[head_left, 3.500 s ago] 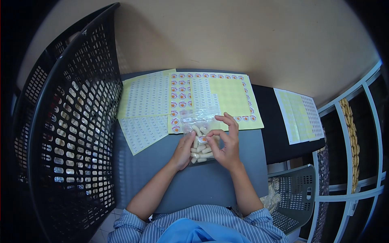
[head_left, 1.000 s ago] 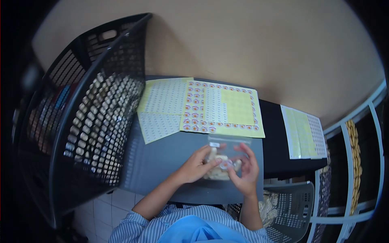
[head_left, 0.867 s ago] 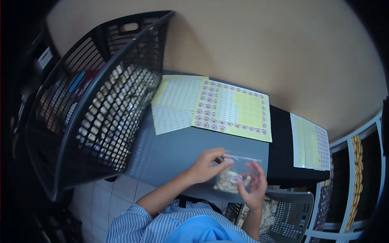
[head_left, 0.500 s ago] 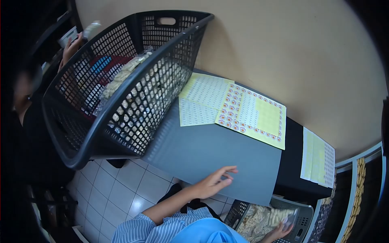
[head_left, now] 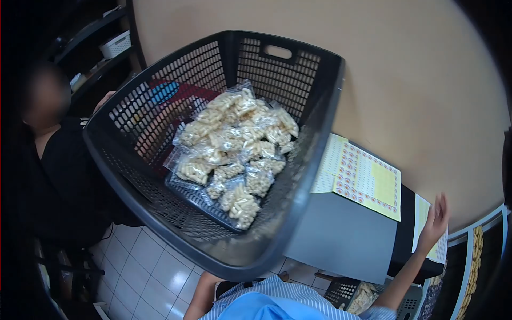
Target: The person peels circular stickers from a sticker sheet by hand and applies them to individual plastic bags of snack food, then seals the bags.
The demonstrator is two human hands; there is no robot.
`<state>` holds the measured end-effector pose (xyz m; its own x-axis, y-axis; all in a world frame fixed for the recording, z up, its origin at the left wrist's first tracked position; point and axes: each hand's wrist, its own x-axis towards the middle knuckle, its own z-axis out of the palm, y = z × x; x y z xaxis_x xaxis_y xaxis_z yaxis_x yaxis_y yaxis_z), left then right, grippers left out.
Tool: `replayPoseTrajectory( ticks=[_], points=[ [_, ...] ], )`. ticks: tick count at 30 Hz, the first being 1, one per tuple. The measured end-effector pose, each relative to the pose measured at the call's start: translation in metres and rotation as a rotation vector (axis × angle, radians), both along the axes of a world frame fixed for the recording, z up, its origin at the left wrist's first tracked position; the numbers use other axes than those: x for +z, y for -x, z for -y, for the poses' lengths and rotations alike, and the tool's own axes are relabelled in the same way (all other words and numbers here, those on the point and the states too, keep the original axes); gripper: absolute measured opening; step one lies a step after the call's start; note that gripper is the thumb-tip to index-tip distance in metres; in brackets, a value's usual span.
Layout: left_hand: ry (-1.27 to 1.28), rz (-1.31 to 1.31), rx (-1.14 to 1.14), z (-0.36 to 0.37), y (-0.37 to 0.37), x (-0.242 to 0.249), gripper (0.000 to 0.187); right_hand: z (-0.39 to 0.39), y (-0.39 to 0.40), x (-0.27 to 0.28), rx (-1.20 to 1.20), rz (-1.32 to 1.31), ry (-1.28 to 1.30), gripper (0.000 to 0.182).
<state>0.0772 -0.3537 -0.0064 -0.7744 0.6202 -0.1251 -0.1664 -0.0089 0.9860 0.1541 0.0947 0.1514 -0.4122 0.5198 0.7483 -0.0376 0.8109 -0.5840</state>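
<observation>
A large black basket (head_left: 261, 266) fills the middle of the view, tilted so its inside shows. Several clear bags of pale, knobbly pieces (head_left: 240, 133) lie in it. My left hand reaches under the basket's near rim; only its wrist side shows and its fingers are hidden. Raised at the right, my right hand (head_left: 436, 217) has its fingers stretched upward with nothing seen in them, over sticker sheets (head_left: 421, 218) on a black cloth. Below it, a grey crate (head_left: 408, 305) holds more pale bags (head_left: 364, 297).
A grey table (head_left: 346, 240) carries yellow and white sticker sheets (head_left: 368, 178) against the wall. A person in black (head_left: 58, 197) stands at the left, a hand (head_left: 104, 99) behind the basket. Shelves (head_left: 93, 72) stand behind. A pale-framed rack (head_left: 463, 272) is at the right.
The basket appears nearer and farther right, with its inside more visible. My left hand went from above the table to beneath the rim. My right hand rose from the crate, without the bag.
</observation>
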Motion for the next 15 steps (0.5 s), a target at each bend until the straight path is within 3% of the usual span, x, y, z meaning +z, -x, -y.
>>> replayPoseTrajectory(
  ticks=[1,4,5,7,9,12,14,15],
  points=[
    [-0.086,0.073,0.206,0.026,-0.003,-0.008,0.04,0.036,0.037,0.038,0.13,-0.008,-0.09,0.037],
    [0.085,-0.069,0.245,0.083,-0.001,-0.024,0.038,0.141,0.124,0.126,0.616,0.066,-0.549,0.031],
    [0.212,-0.075,0.364,0.1,-0.002,-0.02,0.037,0.175,0.15,0.146,0.761,0.128,-0.667,0.03],
    [0.345,-0.071,0.487,0.129,-0.004,-0.01,0.036,0.236,0.208,0.159,1.123,0.209,-0.774,0.027],
    [0.377,-0.118,0.628,0.151,-0.004,-0.003,0.036,0.288,0.252,0.146,1.349,0.595,-0.847,0.022],
    [0.572,-0.074,0.706,0.166,-0.006,0.02,0.038,0.342,0.297,0.088,1.283,1.264,-1.273,0.028],
    [0.603,-0.084,0.749,0.172,-0.013,0.014,0.037,0.371,0.306,0.053,1.047,1.646,-1.615,0.03],
    [0.602,-0.039,0.775,0.175,-0.017,0.007,0.037,0.376,0.311,0.035,1.044,1.683,-1.735,0.028]
  ],
)
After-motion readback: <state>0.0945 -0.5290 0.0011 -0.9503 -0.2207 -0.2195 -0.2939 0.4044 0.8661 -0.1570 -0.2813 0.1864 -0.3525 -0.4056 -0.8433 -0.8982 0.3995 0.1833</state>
